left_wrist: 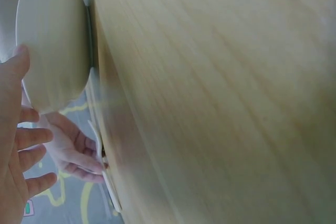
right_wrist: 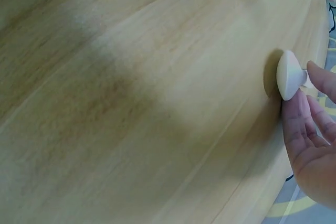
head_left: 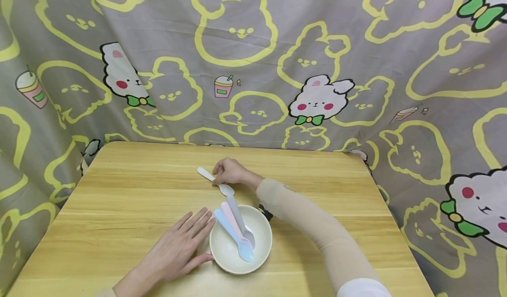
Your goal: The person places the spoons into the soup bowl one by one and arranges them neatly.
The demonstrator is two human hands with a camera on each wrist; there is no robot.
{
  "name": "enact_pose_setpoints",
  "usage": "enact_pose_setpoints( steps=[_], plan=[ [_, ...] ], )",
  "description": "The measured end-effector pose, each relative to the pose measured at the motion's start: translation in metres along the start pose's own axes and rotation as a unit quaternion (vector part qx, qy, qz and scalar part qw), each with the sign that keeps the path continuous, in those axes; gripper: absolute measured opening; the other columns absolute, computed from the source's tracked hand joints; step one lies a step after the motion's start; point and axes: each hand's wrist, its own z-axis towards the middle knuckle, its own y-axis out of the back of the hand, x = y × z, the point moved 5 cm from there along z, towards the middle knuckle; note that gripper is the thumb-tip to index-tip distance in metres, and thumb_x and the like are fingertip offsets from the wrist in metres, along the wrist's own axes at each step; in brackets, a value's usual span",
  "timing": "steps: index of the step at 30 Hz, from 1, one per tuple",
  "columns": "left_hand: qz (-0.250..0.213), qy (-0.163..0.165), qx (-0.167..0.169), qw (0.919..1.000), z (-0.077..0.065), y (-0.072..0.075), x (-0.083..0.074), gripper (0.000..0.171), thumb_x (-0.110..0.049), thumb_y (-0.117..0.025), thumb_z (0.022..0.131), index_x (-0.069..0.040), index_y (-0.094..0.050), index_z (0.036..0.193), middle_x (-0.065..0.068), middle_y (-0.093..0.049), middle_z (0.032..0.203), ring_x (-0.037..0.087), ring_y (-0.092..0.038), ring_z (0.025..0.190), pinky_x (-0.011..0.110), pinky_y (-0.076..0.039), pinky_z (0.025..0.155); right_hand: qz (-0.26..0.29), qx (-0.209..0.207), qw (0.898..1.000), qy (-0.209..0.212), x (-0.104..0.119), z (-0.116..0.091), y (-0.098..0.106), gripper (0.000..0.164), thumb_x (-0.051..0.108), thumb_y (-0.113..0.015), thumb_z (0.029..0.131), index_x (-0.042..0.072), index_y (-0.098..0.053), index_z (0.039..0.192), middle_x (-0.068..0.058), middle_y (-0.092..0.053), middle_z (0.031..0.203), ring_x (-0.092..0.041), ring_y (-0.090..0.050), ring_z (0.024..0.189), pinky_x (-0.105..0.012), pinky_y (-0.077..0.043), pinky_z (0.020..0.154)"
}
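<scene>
A white spoon [head_left: 226, 190] lies on the wooden table beyond the bowl, its handle pointing away to the left. My right hand [head_left: 230, 171] pinches it by the handle; in the right wrist view the spoon's bowl [right_wrist: 289, 75] sticks out past the thumb and fingers. A cream bowl [head_left: 259, 255] holds a blue spoon [head_left: 245, 251], a pink spoon [head_left: 225, 207] and a grey-purple spoon [head_left: 233, 204], handles leaning over the far rim. My left hand [head_left: 178, 246], fingers spread, is at the bowl's left side, thumb touching the bowl's outside [left_wrist: 58, 51].
The wooden table [head_left: 130, 191] extends around the bowl on all sides. A patterned grey curtain [head_left: 253, 81] hangs behind it and along both sides. Part of a black strap [head_left: 266, 212] shows beneath my right forearm beside the bowl.
</scene>
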Motion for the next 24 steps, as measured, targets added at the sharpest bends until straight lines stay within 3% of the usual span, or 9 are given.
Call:
enact_pose_setpoints(
  steps=[4,8,11,14,16,22,24],
  plan=[
    [-0.004,0.0,0.0,1.0,0.0003,0.0003,0.0,0.08,-0.07,-0.04,0.105,-0.006,-0.06,0.148,0.014,-0.062,0.153,0.031,-0.058,0.145,0.032,0.003,0.139,-0.016,0.0,1.0,-0.001,0.0006,0.0006,-0.0004,0.03,0.01,-0.086,0.085,0.001,-0.073,0.111,0.001,-0.072,0.078,-0.004,-0.062,0.062,-0.014,-0.051,0.055],
    [-0.006,0.002,0.003,1.0,0.0003,0.0004,0.0003,0.08,-0.07,-0.04,0.105,-0.006,-0.06,0.148,0.014,-0.062,0.153,0.031,-0.057,0.145,0.031,0.007,0.139,-0.024,0.001,1.0,-0.004,0.0004,0.0008,0.0008,0.029,0.008,-0.087,0.084,0.002,-0.075,0.11,-0.003,-0.074,0.081,-0.004,-0.061,0.062,-0.014,-0.05,0.055],
    [-0.004,0.004,0.004,1.0,0.0001,0.0007,0.0003,0.08,-0.07,-0.04,0.104,-0.006,-0.059,0.149,0.013,-0.062,0.153,0.03,-0.057,0.146,0.036,-0.01,0.138,-0.025,0.005,1.0,-0.007,-0.0007,0.0007,0.002,0.029,0.008,-0.087,0.084,0.002,-0.075,0.11,-0.004,-0.075,0.082,-0.005,-0.061,0.062,-0.014,-0.051,0.055],
    [0.0,0.005,0.003,1.0,0.0002,0.0011,0.0003,0.08,-0.07,-0.042,0.104,-0.007,-0.059,0.149,0.013,-0.061,0.154,0.03,-0.057,0.146,0.042,-0.03,0.129,-0.024,0.009,1.0,-0.01,-0.0026,0.0006,0.003,0.029,0.007,-0.087,0.084,0.001,-0.075,0.11,-0.004,-0.075,0.083,-0.005,-0.062,0.063,-0.015,-0.052,0.056],
    [0.0,0.006,0.003,1.0,0.0003,0.0013,0.0003,0.08,-0.07,-0.042,0.104,-0.007,-0.059,0.149,0.012,-0.061,0.154,0.029,-0.057,0.146,0.043,-0.034,0.124,-0.023,0.012,1.0,-0.011,-0.0038,0.0005,0.0035,0.03,0.007,-0.087,0.084,0.001,-0.075,0.111,-0.003,-0.074,0.083,-0.005,-0.062,0.064,-0.015,-0.053,0.056],
    [-0.004,0.003,0.002,1.0,0.0004,0.0013,0.0001,0.08,-0.07,-0.041,0.104,-0.006,-0.059,0.149,0.013,-0.061,0.154,0.031,-0.057,0.145,0.034,-0.004,0.139,-0.02,0.019,1.0,-0.012,-0.0058,-0.0007,0.0046,0.032,0.004,-0.086,0.083,-0.001,-0.075,0.113,-0.006,-0.075,0.084,-0.006,-0.064,0.064,-0.016,-0.056,0.058],
    [-0.003,0.003,0.001,1.0,0.0003,0.0013,0.0,0.08,-0.07,-0.04,0.104,-0.006,-0.059,0.149,0.013,-0.06,0.155,0.031,-0.057,0.145,0.036,-0.008,0.139,-0.021,0.019,1.0,-0.013,-0.0064,-0.0014,0.0054,0.032,0.003,-0.086,0.083,-0.001,-0.075,0.112,-0.007,-0.075,0.084,-0.007,-0.064,0.064,-0.016,-0.056,0.058]
  ],
)
